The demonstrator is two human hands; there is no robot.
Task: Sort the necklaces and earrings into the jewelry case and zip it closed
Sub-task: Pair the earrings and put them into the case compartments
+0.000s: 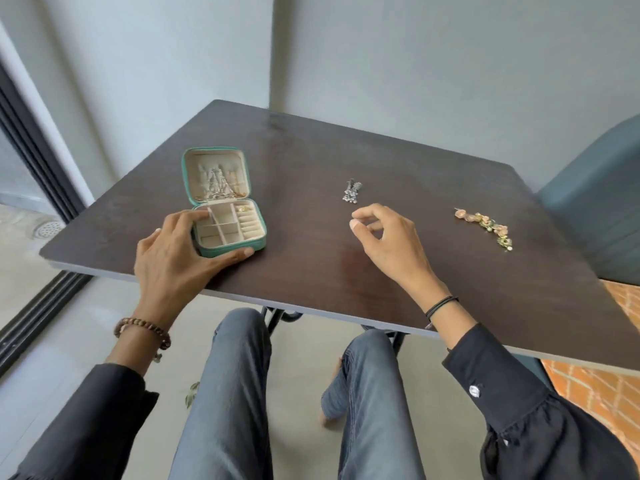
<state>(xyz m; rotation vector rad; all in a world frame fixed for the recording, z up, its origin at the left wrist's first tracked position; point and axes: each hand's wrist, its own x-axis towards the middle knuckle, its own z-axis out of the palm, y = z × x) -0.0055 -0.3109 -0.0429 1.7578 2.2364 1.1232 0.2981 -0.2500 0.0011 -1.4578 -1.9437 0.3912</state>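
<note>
Teal jewelry case [259, 243] lies open — my left hand [169, 261] grips its near corner. Right of it my right hand [388, 244] hovers, loosely curled, empty, by silver earrings [352, 191] — next, a fine pinch.

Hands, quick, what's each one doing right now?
Left hand: holds the jewelry case by its base.
Right hand: open, fingers loosely curled, holding nothing visible.
</note>
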